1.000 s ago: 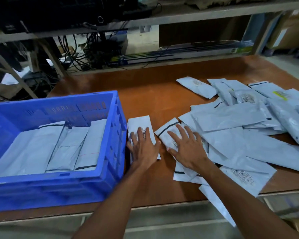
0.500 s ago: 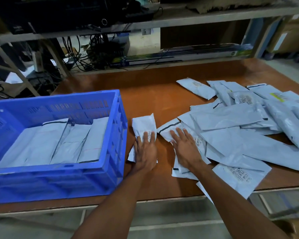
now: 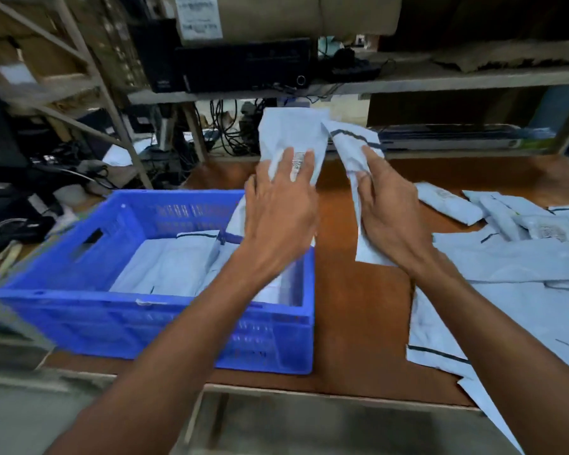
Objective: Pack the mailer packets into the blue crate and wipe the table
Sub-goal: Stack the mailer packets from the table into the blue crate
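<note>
My left hand (image 3: 278,211) holds a pale grey mailer packet (image 3: 291,134) lifted upright over the right rim of the blue crate (image 3: 151,326). My right hand (image 3: 386,211) grips a second mailer packet (image 3: 353,142) with a dark stripe, raised above the brown table (image 3: 358,303) just right of the crate. Several packets (image 3: 174,264) lie flat inside the crate. A heap of loose mailer packets (image 3: 513,264) covers the table's right side.
A metal shelf (image 3: 408,82) with dark electronics and a cardboard box stands behind the table. Cables and clutter fill the space at far left behind the crate. The table's front edge runs just below the crate.
Both hands were pressing flat on packets on the table; now each has lifted its packet up, the left one moving over the crate. The camera has moved closer.
</note>
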Demonstrator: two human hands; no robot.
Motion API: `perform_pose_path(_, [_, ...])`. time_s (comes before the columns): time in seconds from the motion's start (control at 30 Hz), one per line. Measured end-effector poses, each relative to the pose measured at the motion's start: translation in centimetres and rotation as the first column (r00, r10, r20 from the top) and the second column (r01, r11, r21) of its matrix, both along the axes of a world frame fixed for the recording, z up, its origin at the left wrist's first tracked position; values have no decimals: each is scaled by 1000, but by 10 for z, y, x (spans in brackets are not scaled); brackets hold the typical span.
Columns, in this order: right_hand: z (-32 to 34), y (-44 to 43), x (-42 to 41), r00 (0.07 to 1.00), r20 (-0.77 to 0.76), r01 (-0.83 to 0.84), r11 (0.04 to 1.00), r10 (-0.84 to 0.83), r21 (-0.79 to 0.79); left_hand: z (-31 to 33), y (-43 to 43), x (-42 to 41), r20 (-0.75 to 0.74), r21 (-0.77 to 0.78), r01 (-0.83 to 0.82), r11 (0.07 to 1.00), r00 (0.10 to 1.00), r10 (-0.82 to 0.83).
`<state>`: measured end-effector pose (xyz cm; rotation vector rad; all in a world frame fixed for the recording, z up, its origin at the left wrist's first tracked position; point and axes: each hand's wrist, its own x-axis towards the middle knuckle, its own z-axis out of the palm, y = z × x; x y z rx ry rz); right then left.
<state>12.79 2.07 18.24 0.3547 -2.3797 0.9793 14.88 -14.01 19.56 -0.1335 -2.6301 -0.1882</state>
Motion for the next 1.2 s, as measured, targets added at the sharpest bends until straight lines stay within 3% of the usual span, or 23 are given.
perform_pose_path(0.13, [18,-84,9,991,89,-104,994,101,20,-2,-133,-8,-14,-97,-17,995,1000,15])
perform_pose_path(0.4, [-49,-238,-12,909,412,-161,966,66,201,-79,-326,-21,407,-170,-117,979,896,178])
perform_pose_path(0.63, [-102,-287,-50,796,575,-153,856,-189,493,-105,-352,-50,700,-42,-185,982,696,161])
perform_pose_path(0.77, [-115,-289,-51,472,815,-374,761,-336,530,-110,-357,-63,860,-197,-74,978,466,208])
perform_pose_path(0.83, [-113,-287,-50,387,856,-432,753,-343,497,-118,-364,-67,903,-236,43,971,380,203])
perform_pose_path(1.03, [-108,-290,-51,420,808,-488,648,-413,584,-130,-372,-80,927,-296,142,945,282,248])
perform_pose_path(1.2, [-117,-288,-56,415,802,-505,624,-430,596,-133,-370,-80,915,-301,143,943,324,243])
